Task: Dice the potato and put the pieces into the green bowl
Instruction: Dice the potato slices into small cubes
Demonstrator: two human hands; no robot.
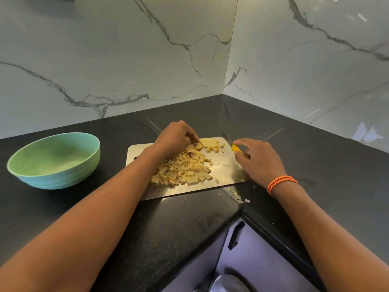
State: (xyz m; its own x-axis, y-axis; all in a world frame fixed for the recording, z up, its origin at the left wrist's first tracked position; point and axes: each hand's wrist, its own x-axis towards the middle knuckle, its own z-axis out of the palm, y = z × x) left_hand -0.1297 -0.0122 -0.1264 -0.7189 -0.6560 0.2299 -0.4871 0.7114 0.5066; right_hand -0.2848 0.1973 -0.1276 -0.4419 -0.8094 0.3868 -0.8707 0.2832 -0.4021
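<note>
A pile of diced potato pieces [183, 167] lies on a steel cutting board [227, 171]. An uncut potato slab [208, 142] sits at the board's far edge with a few cubes beside it. My left hand [175, 137] hovers over the far end of the pile, fingers curled down onto a potato piece next to the slab. My right hand [260, 159] grips a knife by its yellow handle [236, 148]; its dark blade [227, 137] points away past the board's far corner. The green bowl [55, 160] stands to the left of the board, with nothing visible in it.
Black stone counter [168, 224] in a corner with marble walls [147, 60] behind and to the right. A few stray potato bits [242, 199] lie on the counter by the board's near right corner. A cabinet door with a handle [235, 234] is below the counter edge.
</note>
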